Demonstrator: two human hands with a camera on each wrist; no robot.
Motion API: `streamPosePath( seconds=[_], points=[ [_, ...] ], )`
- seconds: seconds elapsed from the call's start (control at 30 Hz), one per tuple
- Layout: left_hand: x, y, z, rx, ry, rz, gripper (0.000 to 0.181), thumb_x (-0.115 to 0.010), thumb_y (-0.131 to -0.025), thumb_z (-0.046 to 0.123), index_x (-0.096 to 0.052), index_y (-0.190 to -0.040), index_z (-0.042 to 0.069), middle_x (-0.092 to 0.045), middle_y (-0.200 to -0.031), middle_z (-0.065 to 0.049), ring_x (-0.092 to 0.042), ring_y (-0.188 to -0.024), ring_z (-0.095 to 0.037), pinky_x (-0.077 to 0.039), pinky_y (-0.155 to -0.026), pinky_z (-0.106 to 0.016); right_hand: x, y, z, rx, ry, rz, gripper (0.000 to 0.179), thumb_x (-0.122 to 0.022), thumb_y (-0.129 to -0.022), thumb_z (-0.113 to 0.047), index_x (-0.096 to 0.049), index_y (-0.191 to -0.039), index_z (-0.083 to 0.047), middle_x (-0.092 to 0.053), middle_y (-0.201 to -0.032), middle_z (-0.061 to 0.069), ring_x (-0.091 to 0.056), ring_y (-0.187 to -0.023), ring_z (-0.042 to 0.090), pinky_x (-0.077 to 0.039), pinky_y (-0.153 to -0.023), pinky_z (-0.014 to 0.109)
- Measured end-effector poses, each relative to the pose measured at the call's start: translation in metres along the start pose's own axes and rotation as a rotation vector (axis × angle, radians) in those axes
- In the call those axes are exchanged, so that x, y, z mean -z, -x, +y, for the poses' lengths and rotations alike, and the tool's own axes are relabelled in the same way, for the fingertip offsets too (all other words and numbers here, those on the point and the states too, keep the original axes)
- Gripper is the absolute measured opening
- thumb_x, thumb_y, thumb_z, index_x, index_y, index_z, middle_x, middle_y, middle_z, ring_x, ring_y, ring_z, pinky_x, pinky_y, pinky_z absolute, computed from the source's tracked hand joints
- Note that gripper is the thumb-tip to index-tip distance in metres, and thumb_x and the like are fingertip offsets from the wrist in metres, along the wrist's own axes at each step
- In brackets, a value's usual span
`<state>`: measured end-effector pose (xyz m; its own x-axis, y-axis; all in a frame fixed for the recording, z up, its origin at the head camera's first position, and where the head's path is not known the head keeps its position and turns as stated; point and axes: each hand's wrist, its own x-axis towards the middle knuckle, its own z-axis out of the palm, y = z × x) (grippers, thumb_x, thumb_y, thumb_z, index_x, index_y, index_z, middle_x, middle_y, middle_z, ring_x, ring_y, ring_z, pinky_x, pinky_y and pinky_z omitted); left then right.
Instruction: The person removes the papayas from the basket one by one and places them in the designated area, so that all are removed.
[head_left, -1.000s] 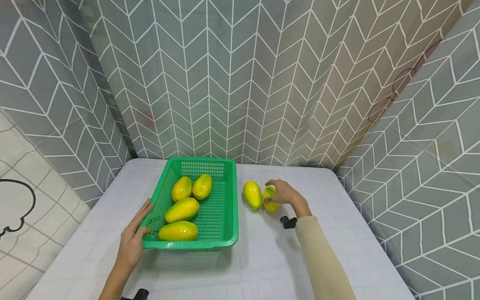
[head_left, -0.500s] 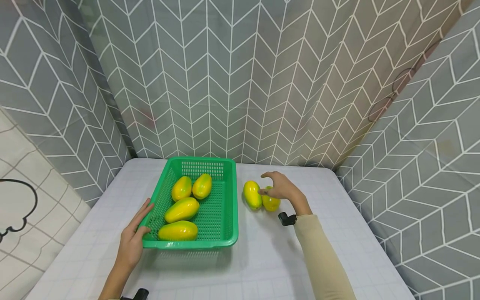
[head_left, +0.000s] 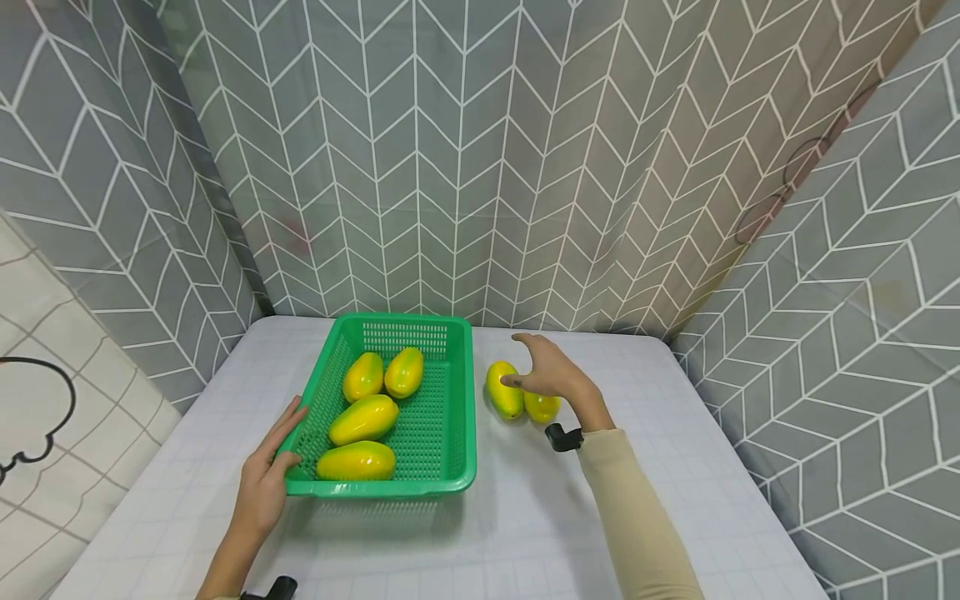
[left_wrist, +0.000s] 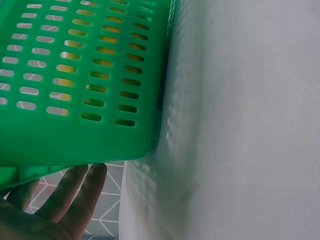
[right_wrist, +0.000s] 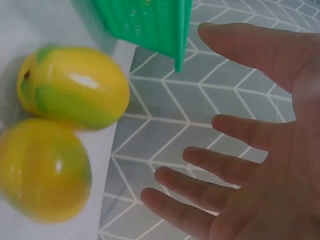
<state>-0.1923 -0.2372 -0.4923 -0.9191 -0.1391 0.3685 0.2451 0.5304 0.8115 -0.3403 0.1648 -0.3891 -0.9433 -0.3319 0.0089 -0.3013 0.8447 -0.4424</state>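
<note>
A green plastic basket (head_left: 453, 417) sits left of the middle of the table, with several yellow-green mangoes (head_left: 364, 419) inside. My left hand (head_left: 262, 483) holds its left rim near the front corner; in the left wrist view the fingers (left_wrist: 85, 200) lie beneath the rim. To the right of the basket, two more mangoes lie side by side on the table, a left one (head_left: 504, 393) and a right one (head_left: 542, 407). Over them hovers my right hand (head_left: 551, 368), fingers spread and thumb apart. In the right wrist view, nothing is between its fingers.
A white cloth covers the table (head_left: 525, 517). Grey curtains (head_left: 480, 167) with a white chevron pattern hang behind it and at both sides. Each wrist wears a small black camera, such as the one at the right wrist (head_left: 564, 437).
My right hand has risen off the right mango and shifted to the left, its fingers opening wider. The left hand, basket and mangoes in it look unmoved.
</note>
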Motion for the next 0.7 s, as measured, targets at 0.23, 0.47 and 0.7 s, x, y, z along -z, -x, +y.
streamPosePath(
  seconds=[0.23,0.47,0.7],
  points=[
    [0.001,0.000,0.002,0.016,-0.009,-0.005,0.056,-0.038,-0.097,0.000,-0.044,-0.148,0.022,-0.035,-0.159,0.003,-0.021,-0.148,0.004,-0.015,-0.103,0.007,-0.006,-0.003,-0.021,0.050,-0.045,0.029,0.083,-0.073,-0.082,-0.041,-0.035,-0.151,-0.016,-0.039,-0.156,0.006,-0.036,-0.145,0.028,-0.032,-0.118,0.052],
    [0.000,0.000,0.001,0.017,-0.005,-0.002,0.056,-0.039,-0.097,0.001,-0.044,-0.148,0.022,-0.035,-0.159,0.004,-0.020,-0.148,0.005,-0.015,-0.102,0.007,-0.013,-0.008,-0.045,0.096,-0.067,0.031,0.084,-0.074,-0.082,-0.041,-0.035,-0.151,-0.016,-0.039,-0.156,0.003,-0.036,-0.145,0.025,-0.032,-0.119,0.049],
    [0.000,0.000,-0.001,0.012,0.002,0.004,0.056,-0.039,-0.096,0.000,-0.045,-0.147,0.022,-0.036,-0.159,0.004,-0.018,-0.141,0.017,-0.015,-0.103,0.006,-0.017,-0.012,-0.063,0.127,-0.062,0.015,0.085,-0.075,-0.082,-0.042,-0.034,-0.152,-0.014,-0.040,-0.155,0.004,-0.037,-0.144,0.024,-0.034,-0.119,0.046]
  ],
)
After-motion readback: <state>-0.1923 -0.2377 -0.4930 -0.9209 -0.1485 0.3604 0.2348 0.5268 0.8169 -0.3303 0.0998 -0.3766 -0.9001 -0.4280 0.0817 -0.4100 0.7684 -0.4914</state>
